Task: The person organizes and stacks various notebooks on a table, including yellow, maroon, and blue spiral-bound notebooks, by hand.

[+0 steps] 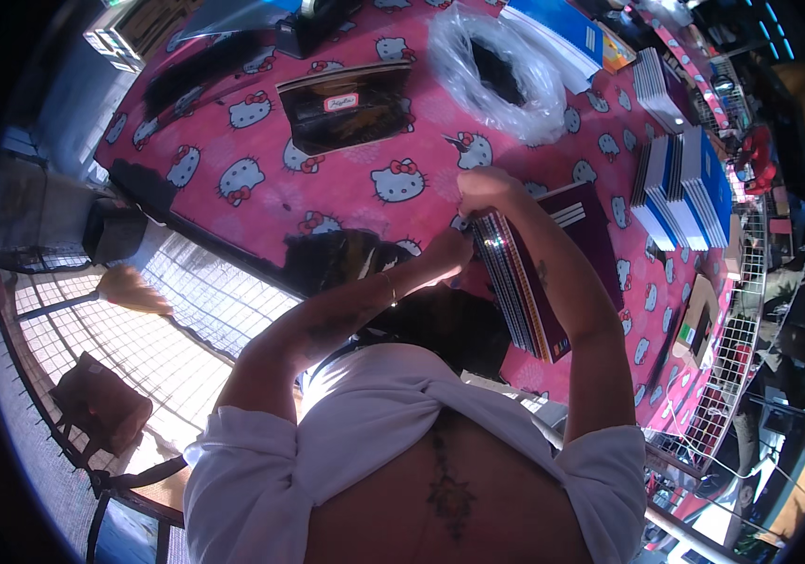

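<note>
A stack of spiral-bound notebooks with a dark purple cover lies in front of me on the pink patterned tablecloth. At its far left corner both my hands work close together. My right hand reaches over the stack, its fingers curled shut. Just nearer to me, my left hand is closed beside the notebooks' spiral edge. Whatever the fingers pinch is hidden. A small, dark pointed thing shows beyond the right hand. Dark, shiny plastic lies left of my left hand, along the table's near edge.
A flat dark pouch with a label lies farther back. Beside it sits a ring of crumpled clear plastic. Stacks of blue notebooks stand to the right, near an open cardboard box. A broom is at the left.
</note>
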`<state>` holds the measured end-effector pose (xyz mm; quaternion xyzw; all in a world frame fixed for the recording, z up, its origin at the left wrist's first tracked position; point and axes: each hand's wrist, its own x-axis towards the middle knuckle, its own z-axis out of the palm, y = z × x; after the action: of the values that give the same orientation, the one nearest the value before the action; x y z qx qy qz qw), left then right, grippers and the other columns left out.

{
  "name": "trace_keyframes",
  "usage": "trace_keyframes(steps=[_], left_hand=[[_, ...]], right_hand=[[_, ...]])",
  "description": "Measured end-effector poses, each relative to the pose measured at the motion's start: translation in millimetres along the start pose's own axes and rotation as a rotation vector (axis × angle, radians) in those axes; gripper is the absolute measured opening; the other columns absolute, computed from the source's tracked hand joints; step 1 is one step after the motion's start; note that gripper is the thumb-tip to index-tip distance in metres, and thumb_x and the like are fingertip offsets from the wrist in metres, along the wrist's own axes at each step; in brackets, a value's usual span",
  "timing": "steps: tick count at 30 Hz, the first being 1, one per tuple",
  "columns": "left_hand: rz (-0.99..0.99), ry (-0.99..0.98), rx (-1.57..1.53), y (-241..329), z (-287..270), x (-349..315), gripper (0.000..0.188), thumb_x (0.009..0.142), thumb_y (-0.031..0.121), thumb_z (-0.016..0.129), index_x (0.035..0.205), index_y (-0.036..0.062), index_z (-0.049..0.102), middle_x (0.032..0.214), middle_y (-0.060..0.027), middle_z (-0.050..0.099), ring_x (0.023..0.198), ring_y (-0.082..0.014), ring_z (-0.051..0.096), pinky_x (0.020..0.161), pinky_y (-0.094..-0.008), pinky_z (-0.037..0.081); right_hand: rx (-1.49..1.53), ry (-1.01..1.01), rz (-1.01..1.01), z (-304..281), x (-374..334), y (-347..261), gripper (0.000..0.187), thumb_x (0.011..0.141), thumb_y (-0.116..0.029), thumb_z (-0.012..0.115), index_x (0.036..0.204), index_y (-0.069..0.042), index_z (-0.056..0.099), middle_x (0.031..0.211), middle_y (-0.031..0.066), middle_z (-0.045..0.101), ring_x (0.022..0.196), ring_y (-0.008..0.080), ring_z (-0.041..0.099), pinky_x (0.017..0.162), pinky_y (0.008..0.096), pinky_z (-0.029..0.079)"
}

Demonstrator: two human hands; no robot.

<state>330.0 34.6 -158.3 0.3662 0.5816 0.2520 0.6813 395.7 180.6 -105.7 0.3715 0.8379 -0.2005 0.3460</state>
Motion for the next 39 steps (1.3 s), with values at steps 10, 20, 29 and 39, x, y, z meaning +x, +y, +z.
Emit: trace_keyframes(steps=[10,20,29,39], left_hand=[[0.125,-0.028,0.046,-11.4,-31.4,-58.9,0.039,0.099,0.03,0.044,0.117,-0.0042,0.048,0.076,-0.0131,0.062,0.062,-0.0207,0.067,0.048,-0.034,0.054],[0.396,0.04,-0.04,-18.4,-77.6,-81.9,0.037,0.098,0.024,0.049,0.128,0.0024,0.046,0.09,-0.0107,0.063,0.074,-0.0196,0.065,0.068,-0.034,0.052],[0.331,-0.1,-0.048,6.2,-71.1,-73.9,0.041,0.101,0.032,0.047,0.126,0.0013,0.055,0.093,-0.0072,0.065,0.084,-0.0171,0.065,0.075,-0.031,0.051],[0.231,-0.079,-0.254,20.4,-43.5,-65.9,0.035,0.098,0.034,0.05,0.107,0.0031,0.064,0.079,-0.0029,0.066,0.069,-0.0105,0.062,0.062,-0.0289,0.051]], right_hand=[[0.489,0.732,0.075,-108.9,16.6,80.4,0.041,0.08,-0.033,0.071,0.103,0.001,0.067,0.095,0.0172,0.07,0.093,0.0265,0.067,0.083,0.0352,0.05],[0.899,0.888,-0.318,-64.5,-82.5,71.5,0.064,0.086,-0.033,0.068,0.14,-0.007,0.047,0.141,0.0143,0.048,0.131,0.0247,0.044,0.108,0.0346,0.033],[0.139,0.896,-0.159,60.8,-141.8,-8.6,0.062,0.082,-0.035,0.071,0.137,-0.014,0.051,0.142,0.0094,0.049,0.138,0.0289,0.039,0.116,0.0519,0.018],[0.142,1.081,-0.13,78.9,-122.0,-7.2,0.036,0.077,-0.023,0.07,0.11,-0.014,0.06,0.113,0.0041,0.061,0.118,0.0233,0.054,0.112,0.0506,0.023]])
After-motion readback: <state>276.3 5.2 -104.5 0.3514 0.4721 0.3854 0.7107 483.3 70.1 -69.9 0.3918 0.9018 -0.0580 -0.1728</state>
